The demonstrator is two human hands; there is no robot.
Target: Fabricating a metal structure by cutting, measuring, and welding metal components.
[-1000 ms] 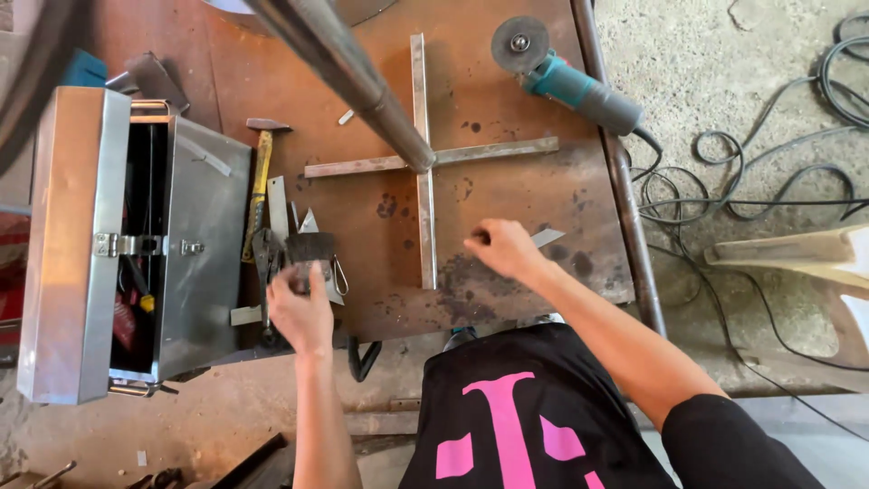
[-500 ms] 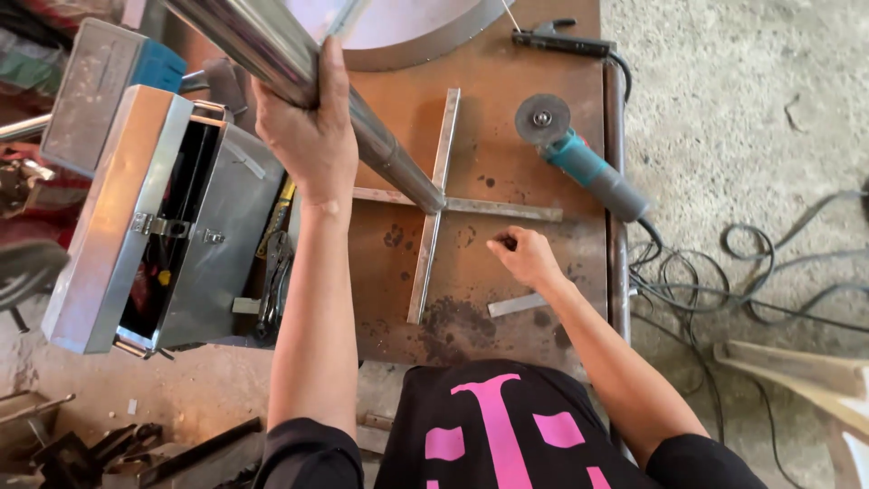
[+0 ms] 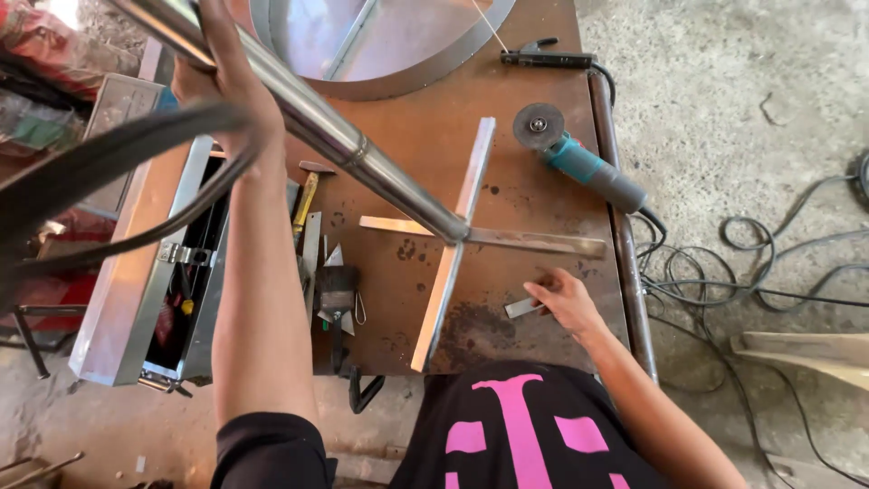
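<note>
A: Left hand (image 3: 226, 86) raised high, wrapped around polished steel pipe (image 3: 308, 122); fingers curled over the tube, clenched grip.

B: Pipe position?

A: Slanting from upper left down to centre of rust-brown worktable (image 3: 543, 81). Lower end meeting the crossing point of two flat steel bars (image 3: 450, 263) laid as a cross on the tabletop.

B: Right hand?

A: Right hand (image 3: 563, 303) low on the table near the front right edge, fingertips on a small flat metal offcut (image 3: 523, 308). Pinched or merely touched: cannot tell.

B: Offcut relative to cross?

A: Just below the right arm of the cross, apart from it.

B: Surroundings?

A: Teal angle grinder (image 3: 579, 161) lying at right edge of table, disc toward the cross, cable trailing off to the concrete floor. Large round steel ring (image 3: 398, 77) at far end of table. Yellow-handled hammer (image 3: 306, 195) left of the cross, beside the left forearm. Open metal toolbox (image 3: 136, 299) off the table's left side. Black hose (image 3: 118, 172) crossing the near left of view, blurred.
</note>
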